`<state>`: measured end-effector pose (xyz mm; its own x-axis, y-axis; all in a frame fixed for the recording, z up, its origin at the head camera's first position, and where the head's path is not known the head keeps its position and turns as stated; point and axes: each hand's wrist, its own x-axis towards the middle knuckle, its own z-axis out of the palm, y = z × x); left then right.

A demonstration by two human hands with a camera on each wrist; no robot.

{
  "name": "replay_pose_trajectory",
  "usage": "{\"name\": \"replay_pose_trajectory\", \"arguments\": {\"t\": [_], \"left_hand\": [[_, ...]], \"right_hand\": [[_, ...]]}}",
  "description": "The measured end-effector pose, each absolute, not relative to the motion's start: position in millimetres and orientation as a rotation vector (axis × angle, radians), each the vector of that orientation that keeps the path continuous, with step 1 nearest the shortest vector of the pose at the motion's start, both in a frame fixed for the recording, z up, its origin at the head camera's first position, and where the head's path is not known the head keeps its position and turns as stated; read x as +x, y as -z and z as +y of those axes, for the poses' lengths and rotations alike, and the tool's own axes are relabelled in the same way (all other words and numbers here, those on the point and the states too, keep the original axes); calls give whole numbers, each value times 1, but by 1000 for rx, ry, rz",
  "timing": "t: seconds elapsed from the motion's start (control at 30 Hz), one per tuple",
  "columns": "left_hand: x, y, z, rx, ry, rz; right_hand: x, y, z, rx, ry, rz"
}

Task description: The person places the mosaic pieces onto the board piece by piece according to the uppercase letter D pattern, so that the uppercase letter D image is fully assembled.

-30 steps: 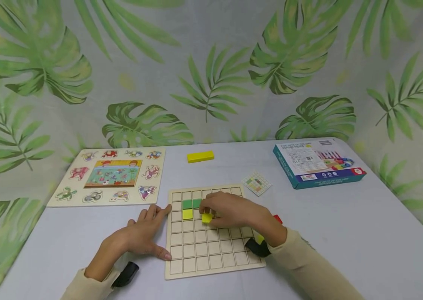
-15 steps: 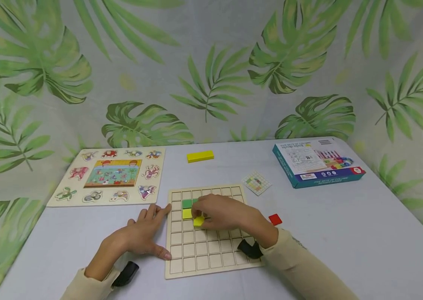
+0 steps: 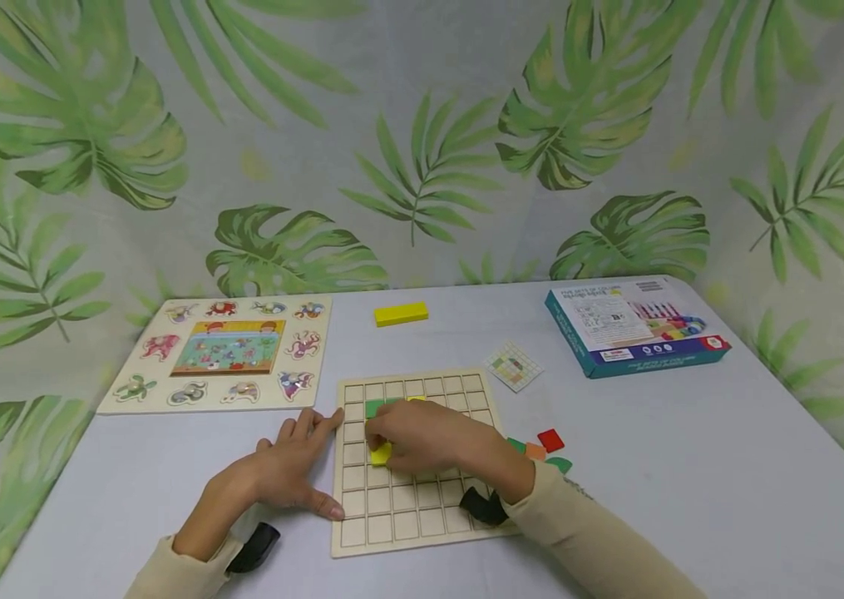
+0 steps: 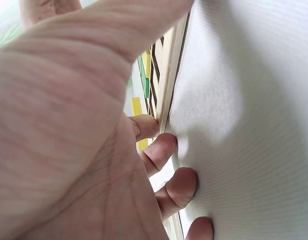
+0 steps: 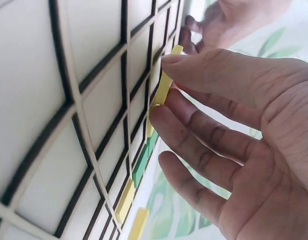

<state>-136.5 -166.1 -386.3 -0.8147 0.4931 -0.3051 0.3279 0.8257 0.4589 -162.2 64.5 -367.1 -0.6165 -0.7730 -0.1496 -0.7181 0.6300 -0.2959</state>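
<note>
A square wooden grid board [image 3: 405, 526] lies on the table before me. My right hand [image 3: 432, 437] is over its left half and pinches a yellow square tile [image 3: 381, 455] between thumb and fingers. In the right wrist view that tile [image 5: 165, 90] is tilted against the grid. A green tile [image 3: 375, 408] sits in a cell just beyond the fingers, and part of a yellow tile [image 3: 417, 398] shows behind the hand. My left hand [image 3: 283, 472] rests at the board's left edge, thumb and forefinger touching it, fingers spread.
Loose red, orange and green pieces [image 3: 551, 440] lie right of the board, partly behind my right forearm. Beyond it are a small pattern card [image 3: 515, 366] and a yellow block [image 3: 401, 314]. A picture puzzle [image 3: 302, 312] stands back left, a teal box [image 3: 639, 326] back right.
My right hand has carried the yellow tile left and slightly towards me across the board. More loose pieces show beside the forearm. The left hand has stayed in place.
</note>
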Motion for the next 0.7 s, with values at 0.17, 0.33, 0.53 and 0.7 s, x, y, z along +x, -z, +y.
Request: {"name": "replay_pose_trajectory", "arguments": {"t": [0.17,0.33,0.53,0.7], "left_hand": [[-136,386,-165,606,-532,2594],[-137,386,-164,612,-532,2603],[-135,386,-163,621,-531,2603],[-137,386,-165,624,-511,2615]], "right_hand": [[-160,370,60,-1219,217,2633],[-159,370,56,-1200,180,2650],[-158,369,55,-1188,142,2661],[-156,369,58,-1225,127,2675]]}}
